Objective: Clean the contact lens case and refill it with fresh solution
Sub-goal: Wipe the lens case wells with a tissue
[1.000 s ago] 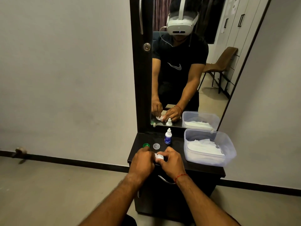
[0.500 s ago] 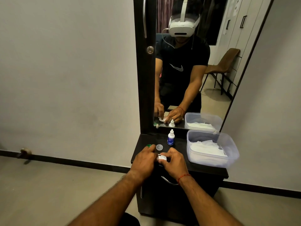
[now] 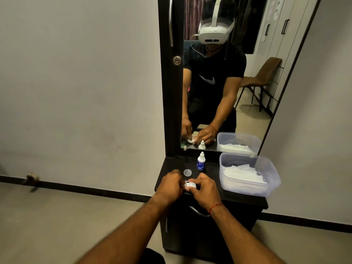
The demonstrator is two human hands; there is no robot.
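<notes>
A small white contact lens case (image 3: 190, 185) sits between my two hands just above the front of the black dresser top (image 3: 211, 169). My left hand (image 3: 170, 184) grips its left end with curled fingers. My right hand (image 3: 203, 188) pinches its right end. Most of the case is hidden by my fingers. A clear round cap (image 3: 187, 172) lies on the top just behind my hands. The small white solution bottle (image 3: 201, 161) with a blue label stands upright farther back, near the mirror.
A clear plastic tub (image 3: 247, 187) holding white tissues stands on the right of the dresser top. A tall mirror (image 3: 228, 77) rises behind it and reflects me. A metal drawer handle (image 3: 198, 212) sits below the front edge. Grey walls stand on both sides.
Both hands stay on the case with little movement. The green cap seen at the left a second ago is now hidden behind my left hand.
</notes>
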